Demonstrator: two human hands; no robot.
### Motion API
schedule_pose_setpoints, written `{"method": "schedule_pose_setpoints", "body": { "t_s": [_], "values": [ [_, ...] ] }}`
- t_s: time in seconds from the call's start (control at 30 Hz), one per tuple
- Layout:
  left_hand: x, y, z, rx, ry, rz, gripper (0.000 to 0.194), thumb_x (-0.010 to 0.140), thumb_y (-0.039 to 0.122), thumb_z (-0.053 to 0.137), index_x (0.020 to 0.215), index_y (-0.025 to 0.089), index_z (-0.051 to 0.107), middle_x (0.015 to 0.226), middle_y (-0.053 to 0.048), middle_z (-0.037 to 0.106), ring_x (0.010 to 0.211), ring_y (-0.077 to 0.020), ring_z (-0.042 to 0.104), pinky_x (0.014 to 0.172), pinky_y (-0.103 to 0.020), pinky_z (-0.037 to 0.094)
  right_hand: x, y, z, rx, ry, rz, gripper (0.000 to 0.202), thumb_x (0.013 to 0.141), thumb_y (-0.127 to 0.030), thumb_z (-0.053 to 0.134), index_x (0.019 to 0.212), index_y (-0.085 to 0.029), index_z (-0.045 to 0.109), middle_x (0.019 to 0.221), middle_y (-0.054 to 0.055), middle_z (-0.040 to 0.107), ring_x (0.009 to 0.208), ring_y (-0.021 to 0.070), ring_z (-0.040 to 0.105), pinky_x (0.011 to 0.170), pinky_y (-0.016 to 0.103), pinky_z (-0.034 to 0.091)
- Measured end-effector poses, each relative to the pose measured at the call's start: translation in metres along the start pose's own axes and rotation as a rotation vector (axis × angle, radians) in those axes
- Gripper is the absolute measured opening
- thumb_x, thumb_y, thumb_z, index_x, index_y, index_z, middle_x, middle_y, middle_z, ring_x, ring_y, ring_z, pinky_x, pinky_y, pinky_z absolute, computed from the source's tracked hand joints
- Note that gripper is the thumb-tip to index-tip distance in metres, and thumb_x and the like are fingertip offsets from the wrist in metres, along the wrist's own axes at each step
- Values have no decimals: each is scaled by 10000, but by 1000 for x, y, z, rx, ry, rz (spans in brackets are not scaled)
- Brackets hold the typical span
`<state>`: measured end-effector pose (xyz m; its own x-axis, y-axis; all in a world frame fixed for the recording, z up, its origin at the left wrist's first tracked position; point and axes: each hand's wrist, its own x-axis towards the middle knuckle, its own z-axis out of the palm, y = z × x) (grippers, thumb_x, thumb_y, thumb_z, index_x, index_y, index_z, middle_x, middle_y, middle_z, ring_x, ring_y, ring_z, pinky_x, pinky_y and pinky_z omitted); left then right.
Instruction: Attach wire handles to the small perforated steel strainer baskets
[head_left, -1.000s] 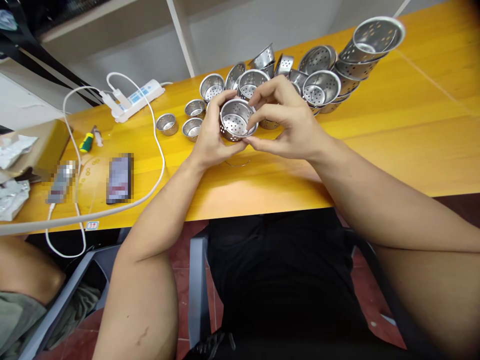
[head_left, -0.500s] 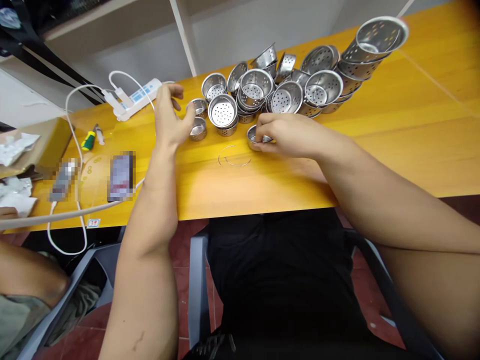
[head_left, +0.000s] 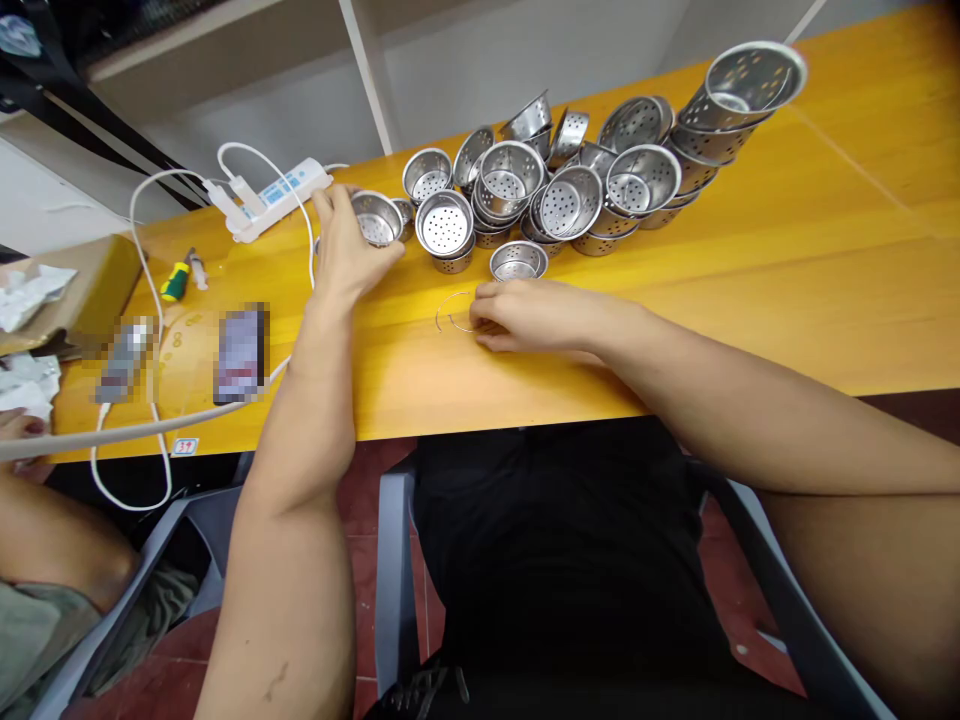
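Note:
My left hand (head_left: 345,245) is closed around a small perforated metal strainer cup (head_left: 377,220), its open top facing up. Just behind it, another small cup (head_left: 405,212) is partly hidden. My right hand (head_left: 506,315) pinches the right end of a thin curved wire (head_left: 459,326) lying on the yellow table; the fingers cover that end. A low strainer cup (head_left: 519,262) stands directly beyond my right hand. Several more strainer cups stand behind, among them a front stack (head_left: 445,225) and a tilted cup (head_left: 571,203).
A tall leaning stack of cups (head_left: 754,80) rises at the right. On the left are a white power strip (head_left: 289,195) with cables, a screwdriver (head_left: 176,282), a phone (head_left: 240,355) and a cardboard box (head_left: 105,290). Another person's hand (head_left: 19,428) shows at the left edge.
My left hand has taken hold of a small cup and shifted it left. My right hand has let go of the low cup and moved toward me onto the wire.

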<state>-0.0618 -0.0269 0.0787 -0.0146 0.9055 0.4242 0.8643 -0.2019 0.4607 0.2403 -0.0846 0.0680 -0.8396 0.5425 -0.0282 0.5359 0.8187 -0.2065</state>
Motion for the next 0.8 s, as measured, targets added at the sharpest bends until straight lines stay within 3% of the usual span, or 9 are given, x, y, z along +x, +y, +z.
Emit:
{"method": "schedule_pose_setpoints", "body": {
  "t_s": [0.07, 0.17, 0.33, 0.47, 0.6, 0.8],
  "values": [
    [0, 6, 0, -45, 90, 78, 841, 821, 474, 1004, 1494, 386, 508, 1718, -96, 562, 1696, -408, 485, 1482, -684, 461, -1, -1, -3, -12, -98, 52, 127, 1023, -106, 694, 995, -194, 781, 1060, 102, 804, 895, 260, 718, 736, 361, 455],
    [-1, 15, 5, -119, 93, 146, 918, 825, 523, 979, 1561, 405, 443, 1774, -107, 540, 1747, -412, 441, 1508, -655, 421, -8, -3, -11, -12, -222, 106, 166, 936, -72, 728, 861, -221, 735, 883, 65, 776, 730, 235, 644, 641, 371, 431],
    [-4, 20, 18, -152, 103, 233, 967, 867, 680, 933, 1620, 385, 402, 1790, -121, 537, 1763, -384, 462, 1529, -598, 418, -15, -16, -14, -26, -214, 92, 233, 814, -49, 763, 715, -238, 669, 748, 73, 747, 579, 217, 586, 529, 362, 395],
    [-6, 20, 22, -124, 165, 296, 904, 893, 808, 879, 1570, 384, 455, 1718, -124, 588, 1700, -372, 539, 1493, -588, 476, -9, -26, -7, -128, -130, 42, 207, 814, -20, 777, 796, -226, 757, 849, 134, 827, 677, 285, 708, 580, 402, 415],
    [-5, 20, 23, -175, 180, 314, 943, 842, 950, 846, 1504, 360, 524, 1663, -143, 618, 1668, -417, 539, 1478, -656, 448, -5, -25, -5, -115, -169, 68, 145, 862, -68, 833, 870, -202, 779, 979, 178, 864, 814, 352, 775, 655, 425, 423],
    [-7, 17, 22, -203, 137, 292, 967, 817, 984, 848, 1494, 359, 556, 1686, -147, 607, 1742, -429, 440, 1516, -676, 384, -6, -13, -11, 0, -134, 57, 211, 935, -78, 750, 862, -227, 621, 1031, 142, 803, 805, 265, 685, 693, 373, 398]
  ]
}}
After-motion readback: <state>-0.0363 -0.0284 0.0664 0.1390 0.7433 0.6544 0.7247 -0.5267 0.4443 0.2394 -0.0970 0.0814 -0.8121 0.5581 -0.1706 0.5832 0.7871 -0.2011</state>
